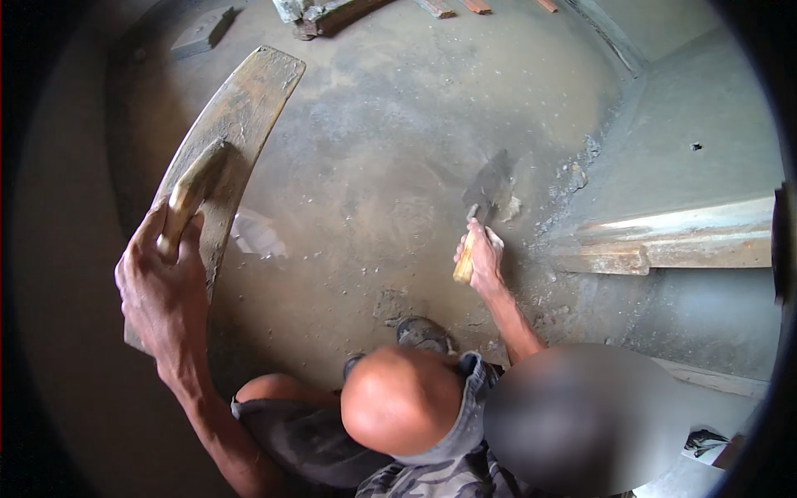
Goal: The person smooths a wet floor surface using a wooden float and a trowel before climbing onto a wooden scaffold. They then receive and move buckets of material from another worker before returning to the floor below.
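My left hand (162,286) is wrapped round the handle of a long wooden plastering float (259,87). The float's board is tilted, its far end pointing up and to the right, and grey mortar is smeared on it. In my right hand (490,257) is a pointed trowel (490,178), gripped by its pale wooden handle. The trowel's dark blade points away from me, low over the floor or touching it; I cannot tell which. A small pale lump (512,208) lies beside the blade. My knees and a shoe (423,334) show at the bottom.
Crumbs of mortar (577,176) line the foot of the grey wall (706,124) on the right. A mortar-stained plank (689,236) juts in there. Far off lie a block (202,33) and wood pieces (324,17). A pale flat scrap (259,235) rests on the concrete floor (357,166).
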`<state>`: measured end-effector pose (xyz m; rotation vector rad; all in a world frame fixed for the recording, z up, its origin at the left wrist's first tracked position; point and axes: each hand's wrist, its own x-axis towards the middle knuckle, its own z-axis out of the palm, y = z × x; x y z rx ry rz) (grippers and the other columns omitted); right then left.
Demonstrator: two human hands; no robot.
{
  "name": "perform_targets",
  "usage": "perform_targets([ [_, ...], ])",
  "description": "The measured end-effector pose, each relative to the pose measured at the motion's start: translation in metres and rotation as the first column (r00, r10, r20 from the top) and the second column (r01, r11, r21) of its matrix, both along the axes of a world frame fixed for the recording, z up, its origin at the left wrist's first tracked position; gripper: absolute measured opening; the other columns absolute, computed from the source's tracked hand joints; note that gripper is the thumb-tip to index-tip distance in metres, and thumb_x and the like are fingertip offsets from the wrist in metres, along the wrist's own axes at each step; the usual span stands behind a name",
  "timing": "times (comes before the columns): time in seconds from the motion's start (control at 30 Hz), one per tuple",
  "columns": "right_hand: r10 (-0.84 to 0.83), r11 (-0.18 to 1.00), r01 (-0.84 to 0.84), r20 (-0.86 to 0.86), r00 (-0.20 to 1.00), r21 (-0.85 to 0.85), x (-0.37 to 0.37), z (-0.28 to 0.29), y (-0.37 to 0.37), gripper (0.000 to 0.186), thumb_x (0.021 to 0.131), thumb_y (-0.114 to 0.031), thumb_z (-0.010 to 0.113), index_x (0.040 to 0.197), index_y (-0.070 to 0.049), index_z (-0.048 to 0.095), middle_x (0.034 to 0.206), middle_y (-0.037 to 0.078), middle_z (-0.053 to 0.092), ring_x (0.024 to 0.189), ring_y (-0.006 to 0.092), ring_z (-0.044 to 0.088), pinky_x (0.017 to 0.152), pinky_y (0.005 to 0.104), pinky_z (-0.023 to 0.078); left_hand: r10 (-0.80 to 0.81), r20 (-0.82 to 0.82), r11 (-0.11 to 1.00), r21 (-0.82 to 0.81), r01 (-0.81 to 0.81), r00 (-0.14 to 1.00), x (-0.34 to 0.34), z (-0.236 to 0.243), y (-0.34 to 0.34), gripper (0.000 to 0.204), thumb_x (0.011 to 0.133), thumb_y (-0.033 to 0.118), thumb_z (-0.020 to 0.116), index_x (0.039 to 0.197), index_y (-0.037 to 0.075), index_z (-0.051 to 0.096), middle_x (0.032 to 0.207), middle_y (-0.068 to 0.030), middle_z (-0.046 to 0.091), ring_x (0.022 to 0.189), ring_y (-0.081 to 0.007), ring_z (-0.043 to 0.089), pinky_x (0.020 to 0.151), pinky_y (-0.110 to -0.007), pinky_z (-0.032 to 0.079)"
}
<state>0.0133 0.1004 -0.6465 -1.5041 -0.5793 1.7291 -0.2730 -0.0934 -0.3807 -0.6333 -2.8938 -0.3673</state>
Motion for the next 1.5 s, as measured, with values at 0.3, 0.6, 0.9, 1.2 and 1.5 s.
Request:
perform_targets([
  [0.3, 0.494, 0.735, -0.678, 0.663, 0.563, 0.027, -0.003, 0.086, 0.131, 0.024, 0.086, -0.006, 0.061, 0.108, 0.0, 0.054, 0.073, 0.006, 0.056, 0.053, 0.0129, 0.054, 0.042, 0.0311, 0.048, -0.18, 0.149, 0.983, 0.063, 0.172, 0.972, -0.038, -0.063, 0.08, 0.032, 0.085, 0.023, 0.069, 0.115, 0.011, 0.07, 0.109, -0.0139, 0.07, 0.097, -0.033, 0.068, 0.083, -0.042, 0.052],
  [0.6, 0.652, 0.71, -0.655, 0.592, 0.474, -0.258, 0.01, 0.19, 0.126, 0.033, 0.089, -0.01, 0.063, 0.119, -0.002, 0.05, 0.074, 0.003, 0.054, 0.05, 0.0112, 0.051, 0.041, 0.0296, 0.046, -0.231, 0.5, 0.973, 0.14, 0.185, 0.835, -0.028, -0.066, 0.092, 0.039, 0.084, 0.018, 0.067, 0.121, 0.005, 0.065, 0.103, -0.0239, 0.068, 0.096, -0.0372, 0.068, 0.082, -0.043, 0.052],
  [0.9, 0.585, 0.81, -0.458, 0.474, 0.658, -0.365, 0.03, 0.326, 0.054, 0.049, 0.089, -0.01, 0.066, 0.134, -0.006, 0.046, 0.083, 0.002, 0.056, 0.057, 0.0091, 0.054, 0.044, 0.0257, 0.047, -0.19, 0.923, 0.974, 0.221, -0.057, 0.335, 0.001, 0.005, 0.073, 0.044, 0.088, 0.013, 0.066, 0.127, -0.004, 0.058, 0.089, -0.0109, 0.069, 0.074, -0.0126, 0.059, 0.066, -0.03, 0.05],
  [1.2, 0.485, 0.865, -0.45, 0.594, 0.642, -0.22, -0.059, 0.36, 0.01, 0.062, 0.089, -0.005, 0.065, 0.144, -0.01, 0.038, 0.085, 0.003, 0.057, 0.057, 0.0085, 0.054, 0.044, 0.0252, 0.047, -0.422, 0.907, 0.836, 0.381, -0.394, -0.019, -0.022, -0.018, 0.072, 0.026, 0.092, 0.012, 0.062, 0.114, 0.0, 0.054, 0.07, 0.0009, 0.053, 0.056, -0.0064, 0.048, 0.046, -0.023, 0.04],
  [1.5, 0.523, 0.672, -0.613, 0.853, -0.007, -0.417, -0.162, 0.327, 0.038, 0.038, 0.086, -0.017, 0.066, 0.119, -0.002, 0.054, 0.086, 0.01, 0.064, 0.061, 0.0161, 0.06, 0.049, 0.0323, 0.05, -0.619, 0.765, 0.605, 0.318, -0.73, -0.179, -0.012, -0.019, 0.076, 0.028, 0.089, 0.005, 0.066, 0.114, 0.001, 0.053, 0.081, -0.0031, 0.059, 0.062, -0.0114, 0.054, 0.054, -0.026, 0.046],
])
